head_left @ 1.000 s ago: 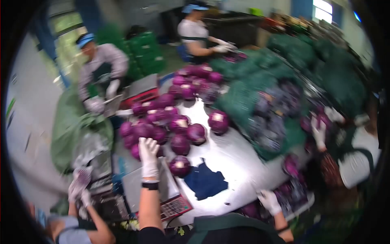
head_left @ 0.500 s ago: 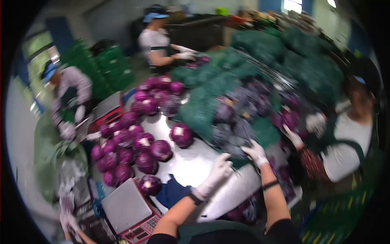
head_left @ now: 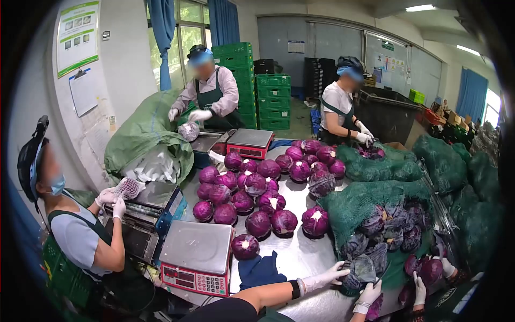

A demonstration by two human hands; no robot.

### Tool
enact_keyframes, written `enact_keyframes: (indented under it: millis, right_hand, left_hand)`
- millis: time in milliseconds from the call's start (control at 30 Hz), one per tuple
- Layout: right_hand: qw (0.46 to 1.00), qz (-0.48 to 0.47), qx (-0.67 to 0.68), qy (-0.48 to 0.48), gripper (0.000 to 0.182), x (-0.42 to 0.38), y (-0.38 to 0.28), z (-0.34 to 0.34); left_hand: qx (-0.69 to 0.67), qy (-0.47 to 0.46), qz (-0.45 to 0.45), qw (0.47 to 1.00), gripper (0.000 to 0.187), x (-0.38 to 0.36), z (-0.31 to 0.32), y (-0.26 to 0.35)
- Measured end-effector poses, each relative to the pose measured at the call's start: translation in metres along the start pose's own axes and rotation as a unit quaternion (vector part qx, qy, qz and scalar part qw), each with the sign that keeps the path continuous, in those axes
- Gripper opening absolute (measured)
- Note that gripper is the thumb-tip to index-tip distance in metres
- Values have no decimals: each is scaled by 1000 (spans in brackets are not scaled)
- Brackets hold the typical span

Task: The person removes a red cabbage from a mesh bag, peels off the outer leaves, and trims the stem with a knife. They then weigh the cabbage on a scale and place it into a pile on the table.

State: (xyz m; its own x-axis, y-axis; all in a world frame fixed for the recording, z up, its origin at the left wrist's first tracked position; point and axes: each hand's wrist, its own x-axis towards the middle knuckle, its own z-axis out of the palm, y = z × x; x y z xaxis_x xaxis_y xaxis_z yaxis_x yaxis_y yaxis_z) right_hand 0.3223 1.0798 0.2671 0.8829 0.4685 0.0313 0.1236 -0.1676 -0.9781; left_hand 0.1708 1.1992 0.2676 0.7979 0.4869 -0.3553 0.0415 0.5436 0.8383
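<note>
A red cabbage with dull, greyish outer leaves (head_left: 360, 270) lies at the mouth of a green mesh sack (head_left: 346, 206), between my two hands. My left hand (head_left: 325, 277), in a white glove, grips its left side with fingers bent against the leaves. From the lower right, my gloved right hand (head_left: 368, 296) curls its fingers onto the same cabbage; part of its grip is hidden. More leafy cabbages (head_left: 394, 231) spill from the sack just behind. A purple piece of cabbage (head_left: 375, 307) shows beside my right hand.
Trimmed red cabbages (head_left: 255, 184) cover the left of the metal table (head_left: 298, 257). A red scale (head_left: 196, 257) and a blue cloth (head_left: 258, 271) are near me. A co-worker's gloved hands (head_left: 419, 290) hold cabbage at right; other people work across and left.
My view has swung left and become sharp. My hands, apart at the sack's edge before, are now on either side of a leafy cabbage.
</note>
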Motion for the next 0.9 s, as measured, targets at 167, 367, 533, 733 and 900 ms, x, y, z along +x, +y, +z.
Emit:
enact_keyframes:
  millis: [167,367,533,733,900]
  right_hand:
    - [982,-179,33,-58,23,-39,-107,5]
    - [969,-144,86,-180,24,-90,-124,15]
    - [962,113,28,-249,35,-151,-78,22]
    - [967,91,75,-226,29,-188,-44,31]
    - [947,-195,-197,-162,46,-171,-31,38]
  left_hand:
    - [-207,-18,129,970,56,-40,10,39]
    - [18,17,226,974,62,-101,-41,31]
    - [173,7,81,982,62,-168,-87,-19]
    - [492,70,186,847,95,-188,-65,-19]
    - [594,69,168,784,96,-169,-46,-18]
